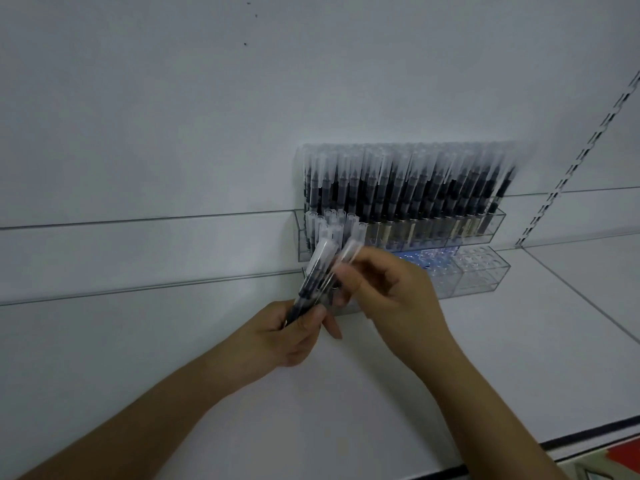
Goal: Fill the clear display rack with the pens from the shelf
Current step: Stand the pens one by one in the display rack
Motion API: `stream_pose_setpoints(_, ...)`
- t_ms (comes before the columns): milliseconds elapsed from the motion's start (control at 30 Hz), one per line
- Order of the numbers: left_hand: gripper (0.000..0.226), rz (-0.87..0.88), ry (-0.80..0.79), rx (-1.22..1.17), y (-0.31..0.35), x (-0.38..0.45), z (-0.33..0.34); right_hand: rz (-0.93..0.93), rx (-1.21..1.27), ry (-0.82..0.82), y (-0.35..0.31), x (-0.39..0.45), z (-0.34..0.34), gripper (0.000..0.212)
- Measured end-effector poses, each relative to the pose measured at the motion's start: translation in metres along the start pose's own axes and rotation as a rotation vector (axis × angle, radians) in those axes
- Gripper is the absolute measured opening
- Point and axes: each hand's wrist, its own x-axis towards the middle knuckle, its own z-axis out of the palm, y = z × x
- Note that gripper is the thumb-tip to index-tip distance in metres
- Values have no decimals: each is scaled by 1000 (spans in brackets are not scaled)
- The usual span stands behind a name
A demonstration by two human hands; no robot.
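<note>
A clear tiered display rack (481, 271) stands on the white shelf against the back wall. Its upper tier is packed with several black pens with frosted caps (408, 188). The lower tier holds a few pens at its left end (332, 226), and its right holes are bare. My left hand (294, 334) is shut on a bundle of pens (317, 271) that points up toward the rack. My right hand (391, 292) pinches one pen (349, 252) from that bundle, just in front of the lower tier's left part.
The white shelf board (519, 358) stretches to both sides. A slotted metal upright (571, 168) runs up the wall at the right. A black shelf edge (588, 434) with something red below lies at the lower right.
</note>
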Motion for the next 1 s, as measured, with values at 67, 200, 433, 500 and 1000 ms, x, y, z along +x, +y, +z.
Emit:
stream_pose_setpoints(67,37,-13,20,9,0,0,1,-15,72,139,-6,2,-12,15)
stream_pose_setpoints(200,38,-19,64,32,1,1,0,-117,76,507,-14,14,-42,19)
stream_pose_setpoints(433,38,-39,81,32,3,3,2,-109,-197,354,4,35,-46,14)
stream_pose_setpoints(500,38,-40,82,37,3,3,2,-120,-258,284,7,38,-43,14)
stream_pose_setpoints(1000,38,-48,92,32,3,4,4,-11,-792,-46,22,50,-39,32)
